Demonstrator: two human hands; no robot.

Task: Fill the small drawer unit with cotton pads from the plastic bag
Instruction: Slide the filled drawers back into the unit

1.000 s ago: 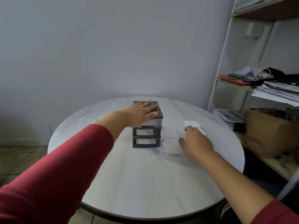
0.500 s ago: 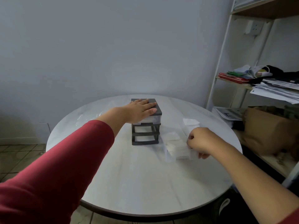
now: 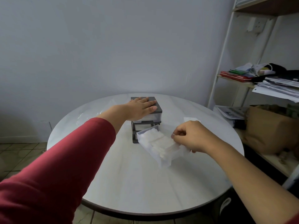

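A small dark grey drawer unit [image 3: 156, 105] stands at the middle of the round white table [image 3: 129, 183]. My left hand [image 3: 140, 107] lies flat on its top, fingers straight. Its upper slot holds a clear drawer; the two lower slots show open. In front of the unit, a clear drawer [image 3: 159, 148] full of white cotton pads [image 3: 159, 142] hangs tilted above the table. My right hand [image 3: 191, 135] grips that drawer at its right side, fingers curled round it. A crumpled clear plastic bag [image 3: 87, 118] lies at the table's far left.
A few white pads [image 3: 191, 119] lie on the table behind my right hand. A white-framed shelf [image 3: 223, 65] stands at the right with papers, a red folder and a brown cardboard box [image 3: 271, 131]. Tiled floor shows at the lower left.
My right hand has closed on the filled clear drawer, lifted it off the table and swung it left toward the unit's front. My left hand has stayed flat on the unit's top.
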